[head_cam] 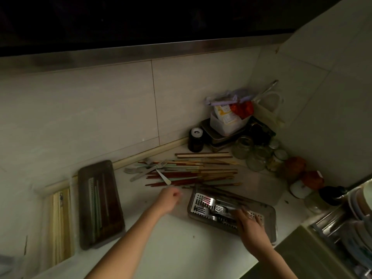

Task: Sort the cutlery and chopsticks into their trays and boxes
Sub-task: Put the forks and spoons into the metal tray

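Note:
A loose pile of chopsticks (193, 172) in brown, green and pale wood lies on the counter, with a few forks (149, 169) on its left end. My left hand (169, 199) hovers just below the pile, fingers loosely curled, holding nothing that I can see. A perforated metal tray (267, 222) to the right holds several forks. My right hand (248, 222) rests inside that tray with fingers spread on the cutlery. A dark brown tray (112, 200) on the left holds green and brown chopsticks. Left of it, a pale box (62, 222) holds light wooden chopsticks.
Glass jars (255, 156), a dark bottle (195, 139) and stacked containers (225, 125) crowd the back right corner. A dish rack with plates (358, 218) stands at the far right. The tiled wall runs close behind the pile.

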Available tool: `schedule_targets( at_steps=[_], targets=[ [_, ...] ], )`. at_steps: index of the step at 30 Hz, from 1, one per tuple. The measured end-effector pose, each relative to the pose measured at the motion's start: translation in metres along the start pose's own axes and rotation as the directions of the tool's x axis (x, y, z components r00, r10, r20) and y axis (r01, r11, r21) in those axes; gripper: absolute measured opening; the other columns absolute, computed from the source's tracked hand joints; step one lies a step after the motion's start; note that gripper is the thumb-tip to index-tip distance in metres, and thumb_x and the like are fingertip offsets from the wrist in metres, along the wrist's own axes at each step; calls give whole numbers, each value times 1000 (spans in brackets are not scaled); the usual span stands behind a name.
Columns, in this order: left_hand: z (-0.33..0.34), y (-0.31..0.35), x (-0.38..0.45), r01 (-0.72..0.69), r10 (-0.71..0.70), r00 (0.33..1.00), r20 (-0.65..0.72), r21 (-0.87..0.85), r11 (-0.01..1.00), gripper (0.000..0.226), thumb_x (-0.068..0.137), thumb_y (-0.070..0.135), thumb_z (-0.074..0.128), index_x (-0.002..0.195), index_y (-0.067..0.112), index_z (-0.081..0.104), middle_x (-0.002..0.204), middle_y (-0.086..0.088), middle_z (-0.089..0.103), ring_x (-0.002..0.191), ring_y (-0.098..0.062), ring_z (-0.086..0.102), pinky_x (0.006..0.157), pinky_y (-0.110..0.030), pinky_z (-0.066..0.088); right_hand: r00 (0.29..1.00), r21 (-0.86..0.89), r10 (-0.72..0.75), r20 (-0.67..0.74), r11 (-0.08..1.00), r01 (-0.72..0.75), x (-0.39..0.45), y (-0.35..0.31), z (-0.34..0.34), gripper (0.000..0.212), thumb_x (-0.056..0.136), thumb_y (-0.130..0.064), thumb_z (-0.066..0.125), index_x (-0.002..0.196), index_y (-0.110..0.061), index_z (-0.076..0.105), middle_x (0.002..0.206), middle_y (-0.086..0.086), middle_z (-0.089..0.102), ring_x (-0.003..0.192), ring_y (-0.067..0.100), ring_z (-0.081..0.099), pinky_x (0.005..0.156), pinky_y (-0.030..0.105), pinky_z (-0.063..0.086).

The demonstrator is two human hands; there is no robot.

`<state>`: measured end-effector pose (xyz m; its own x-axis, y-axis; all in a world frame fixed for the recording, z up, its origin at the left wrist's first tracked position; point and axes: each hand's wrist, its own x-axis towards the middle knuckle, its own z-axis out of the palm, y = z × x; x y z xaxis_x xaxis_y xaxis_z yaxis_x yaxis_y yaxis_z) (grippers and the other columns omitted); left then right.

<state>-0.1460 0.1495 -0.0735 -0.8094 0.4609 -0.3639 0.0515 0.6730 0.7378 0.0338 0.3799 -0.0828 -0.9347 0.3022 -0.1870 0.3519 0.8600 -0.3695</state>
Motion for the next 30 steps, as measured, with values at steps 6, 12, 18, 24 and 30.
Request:
schedule_targets(
  at_steps=[6, 12, 18, 24, 30],
  targets=[
    [-18, -2, 36, -98, 173, 985, -16, 767, 634, 66, 91, -5, 41, 150, 13, 17, 155, -6, 22, 140, -27, 23, 114, -38, 28, 1000, 31, 8, -15, 999, -7, 1, -1, 0, 31, 98, -24, 36, 125, -30, 50, 131, -1, 52, 123, 21, 46, 103, 32, 35],
    [-20, -7, 50, -70, 165, 986, -37, 801, 594, 48, 89, -2, 44, 136, 11, 38, 140, -10, 39, 129, -26, 37, 103, -34, 41, 1000, 75, 10, -15, 997, -9, -1, -2, 0, 32, 99, -27, 35, 128, -30, 49, 133, -2, 49, 118, 19, 50, 95, 29, 41],
    [-26, -4, 47, -121, 175, 984, 45, 884, 451, 37, 90, -1, 44, 126, 6, 48, 131, -13, 50, 125, -27, 43, 99, -35, 41, 1000, 95, 6, -5, 995, -5, 0, -2, 0, 29, 97, -23, 38, 123, -27, 51, 126, -1, 51, 110, 18, 55, 85, 29, 47],
    [-33, 10, 22, -148, 460, 882, -108, 861, 486, 44, 70, 3, 74, 112, 5, 61, 108, -13, 65, 102, -27, 62, 87, -35, 51, 1000, 83, -9, -30, 996, 11, -1, -2, 1, 27, 98, -23, 39, 122, -26, 52, 123, -2, 54, 105, 18, 58, 79, 29, 47],
    [-38, 29, 6, -251, 550, 815, -181, 745, 618, 43, 50, -3, 85, 88, 5, 67, 87, -11, 67, 81, -27, 67, 55, -30, 53, 997, 115, -52, -61, 992, 59, 1, -5, -5, 25, 97, -18, 44, 118, -24, 56, 115, 1, 60, 101, 18, 58, 82, 29, 48]
  ],
)
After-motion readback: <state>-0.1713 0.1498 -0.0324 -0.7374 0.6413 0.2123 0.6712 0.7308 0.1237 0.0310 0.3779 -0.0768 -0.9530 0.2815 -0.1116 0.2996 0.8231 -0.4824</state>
